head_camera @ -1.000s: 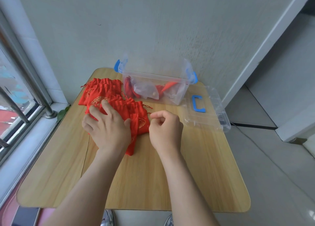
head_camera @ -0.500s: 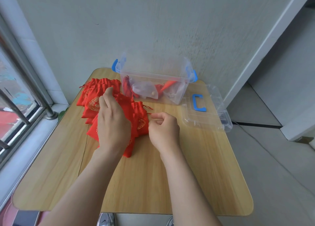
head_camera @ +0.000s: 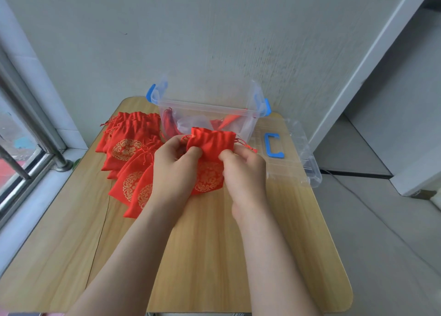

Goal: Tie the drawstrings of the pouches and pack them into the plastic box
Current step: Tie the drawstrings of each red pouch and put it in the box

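Pouch [head_camera: 210, 144]: red cloth, gold round pattern on the lower front, neck gathered into pleats. It is held up over the table [head_camera: 214, 256], just near of the plastic box [head_camera: 210, 108]. Thin red drawstrings [head_camera: 245, 145] trail from both sides of the neck.

Left hand [head_camera: 174, 170] pinches the left side of the neck and right hand [head_camera: 243, 172] pinches the right side, with fingers curled.

More pouches [head_camera: 128, 148] lie overlapped at left. The lid [head_camera: 293, 153] lies right of the box.

The hands cover the pouch's lower edges. Whether the cords are knotted cannot be made out. Red contents of the box are blurred through its wall, and the number cannot be told.
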`<state>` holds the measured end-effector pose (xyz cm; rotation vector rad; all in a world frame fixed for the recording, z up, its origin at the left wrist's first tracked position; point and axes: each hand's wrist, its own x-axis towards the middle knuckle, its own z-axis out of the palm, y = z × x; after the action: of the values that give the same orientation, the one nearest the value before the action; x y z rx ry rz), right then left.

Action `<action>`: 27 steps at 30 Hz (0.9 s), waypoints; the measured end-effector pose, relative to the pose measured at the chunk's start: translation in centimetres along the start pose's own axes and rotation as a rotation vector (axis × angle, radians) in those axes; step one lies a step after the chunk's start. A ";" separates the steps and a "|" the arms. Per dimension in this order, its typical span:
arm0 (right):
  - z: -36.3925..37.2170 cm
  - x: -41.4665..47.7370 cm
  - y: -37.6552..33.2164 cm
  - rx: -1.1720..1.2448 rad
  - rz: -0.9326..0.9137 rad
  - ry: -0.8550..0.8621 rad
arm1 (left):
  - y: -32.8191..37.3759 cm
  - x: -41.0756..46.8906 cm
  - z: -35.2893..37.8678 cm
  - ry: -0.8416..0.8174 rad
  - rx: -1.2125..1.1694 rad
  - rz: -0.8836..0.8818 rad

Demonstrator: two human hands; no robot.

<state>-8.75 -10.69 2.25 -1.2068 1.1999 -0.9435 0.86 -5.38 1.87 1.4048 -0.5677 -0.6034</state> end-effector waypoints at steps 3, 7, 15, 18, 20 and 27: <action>-0.6 0.3 -0.6 0.135 0.026 -0.017 | -0.2 0.2 0.8 -0.057 -0.083 -0.107; -1.4 0.6 -1.3 0.285 0.050 0.014 | -0.6 0.8 1.6 -0.023 -0.074 -0.097; -2.8 1.2 -1.8 0.317 0.065 0.046 | -1.1 1.1 2.4 -0.021 -0.051 -0.047; -2.8 1.1 -1.8 0.352 0.061 0.044 | -1.4 1.0 2.4 0.001 -0.026 0.003; -2.9 1.0 -1.7 0.369 0.045 0.040 | -1.2 0.8 2.3 0.047 0.003 0.043; -2.9 0.9 -1.4 0.403 0.005 0.040 | -0.5 0.1 2.1 0.133 -0.004 0.091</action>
<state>-11.34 -12.27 3.63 -0.8656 0.9831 -1.1458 -0.58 -7.03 1.58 1.3961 -0.5206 -0.4342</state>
